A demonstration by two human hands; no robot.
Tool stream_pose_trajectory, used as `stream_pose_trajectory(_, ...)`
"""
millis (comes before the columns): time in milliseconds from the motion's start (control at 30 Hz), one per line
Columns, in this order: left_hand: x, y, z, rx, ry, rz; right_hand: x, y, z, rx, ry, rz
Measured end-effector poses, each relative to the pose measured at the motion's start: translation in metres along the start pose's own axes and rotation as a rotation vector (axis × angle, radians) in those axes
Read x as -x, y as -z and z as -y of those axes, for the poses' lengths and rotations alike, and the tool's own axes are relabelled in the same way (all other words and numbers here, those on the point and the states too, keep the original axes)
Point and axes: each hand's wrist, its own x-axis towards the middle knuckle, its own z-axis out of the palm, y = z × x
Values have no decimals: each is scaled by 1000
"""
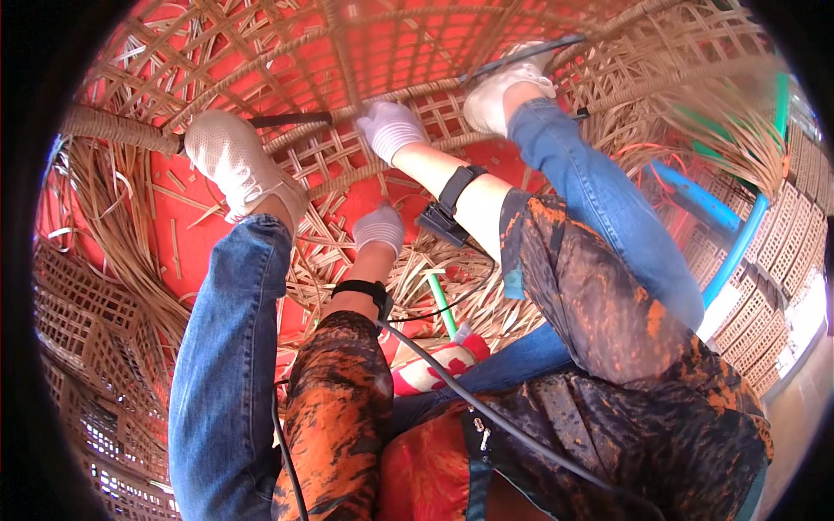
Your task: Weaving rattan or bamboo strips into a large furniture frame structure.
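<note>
A large wicker panel (334, 178) of open lattice, its rim bound with wrapped strips, lies across the far side between my shoes. At its rim my right hand (393, 130), in a pale striped glove, is closed on the weave; the fingertips are partly hidden. Nearer to me and a little to the left, my left hand (380, 230) wears a matching glove. Its fingers are curled together close to the panel's near edge, and what they hold is too small to make out. Loose flat cane strips (443, 269) lie around both hands.
Red sheeting (187, 234) covers the floor. My shoes (228, 161) brace the panel. A bundle of long strips (130, 226) runs down the left, near stacked woven pieces (82, 304). Blue and green tubes (738, 247) stand at right, beside more woven pieces (782, 234). Cables (486, 408) cross my lap.
</note>
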Motion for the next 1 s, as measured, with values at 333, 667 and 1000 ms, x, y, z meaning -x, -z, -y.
stream_pose_trajectory(333, 1, 4, -4, -186, -124, 50, -29, 3, -11, 112, -25, 0)
stream_pose_trajectory(667, 61, 33, 22, -49, 49, 9, 38, 107, 29, 132, 106, 134)
stream_pose_trajectory(1000, 192, 162, -40, -412, -80, 1, 197, 423, 102, -58, 702, -658)
